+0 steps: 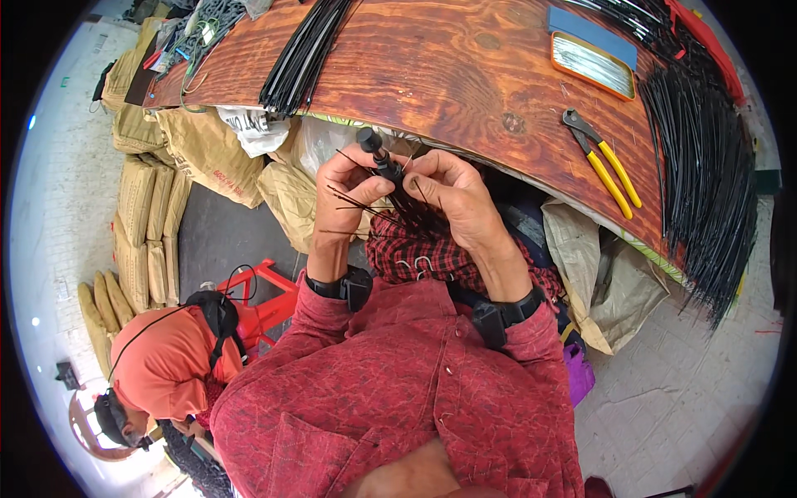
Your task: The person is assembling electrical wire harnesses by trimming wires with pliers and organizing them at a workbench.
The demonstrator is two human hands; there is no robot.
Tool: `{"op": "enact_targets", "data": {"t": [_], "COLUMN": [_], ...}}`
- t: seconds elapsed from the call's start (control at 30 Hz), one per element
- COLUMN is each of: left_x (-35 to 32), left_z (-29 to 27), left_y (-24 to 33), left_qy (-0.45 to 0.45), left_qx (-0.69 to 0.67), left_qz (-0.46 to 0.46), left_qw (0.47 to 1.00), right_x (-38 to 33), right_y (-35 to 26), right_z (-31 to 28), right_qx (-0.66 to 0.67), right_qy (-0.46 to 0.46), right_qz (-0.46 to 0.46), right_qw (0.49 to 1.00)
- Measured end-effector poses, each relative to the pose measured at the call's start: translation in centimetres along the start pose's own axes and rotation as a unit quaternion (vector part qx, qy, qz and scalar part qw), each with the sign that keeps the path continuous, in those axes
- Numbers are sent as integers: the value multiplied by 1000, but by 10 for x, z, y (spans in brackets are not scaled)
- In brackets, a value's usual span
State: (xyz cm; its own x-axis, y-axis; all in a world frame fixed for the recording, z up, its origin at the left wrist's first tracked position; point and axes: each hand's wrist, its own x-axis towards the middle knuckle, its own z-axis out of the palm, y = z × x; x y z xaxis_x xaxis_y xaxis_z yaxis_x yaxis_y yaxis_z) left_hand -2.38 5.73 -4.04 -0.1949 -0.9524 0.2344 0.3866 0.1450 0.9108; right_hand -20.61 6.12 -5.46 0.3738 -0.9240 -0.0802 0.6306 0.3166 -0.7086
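In front of my chest, just off the table's near edge, I hold a black piece with a round knob on a short stem (371, 141). A bunch of thin dark strands (413, 212) hangs from its lower end, and several stray strands stick out to the left. My left hand (342, 195) is closed around the strands and the stem, thumb toward the middle. Opposite it, my right hand (469, 203) pinches with thumb and forefinger at the base of the knobbed piece, where strands meet it. The fingertips partly hide what lies between them.
On the wooden table (432, 66) lie yellow-handled cutting pliers (610, 166), a tin of thin silvery pieces (591, 66) and bundles of black strips (701, 174). Brown sacks (212, 153) stand below. At the left are a red stool (270, 295) and another person (166, 361).
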Motion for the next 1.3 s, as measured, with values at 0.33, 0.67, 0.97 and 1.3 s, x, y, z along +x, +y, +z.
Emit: {"op": "enact_targets", "data": {"t": [0.33, 0.67, 0.97, 1.3], "left_x": [6, 2, 5, 19], "left_z": [23, 35, 50, 43], "left_y": [-1, 8, 12, 10], "left_qy": [51, 15, 18, 4], "left_qx": [40, 67, 201, 144], "left_qz": [-30, -76, -74, -80], "left_qw": [997, 995, 977, 986], "right_x": [-14, -13, -14, -18], "right_y": [-1, -3, -8, -4], "right_z": [7, -20, -26, -20], "right_qx": [-96, -49, -35, -80], "right_qy": [81, 79, 70, 104], "right_qz": [-111, -86, -78, -119], "right_qw": [986, 992, 994, 984]}}
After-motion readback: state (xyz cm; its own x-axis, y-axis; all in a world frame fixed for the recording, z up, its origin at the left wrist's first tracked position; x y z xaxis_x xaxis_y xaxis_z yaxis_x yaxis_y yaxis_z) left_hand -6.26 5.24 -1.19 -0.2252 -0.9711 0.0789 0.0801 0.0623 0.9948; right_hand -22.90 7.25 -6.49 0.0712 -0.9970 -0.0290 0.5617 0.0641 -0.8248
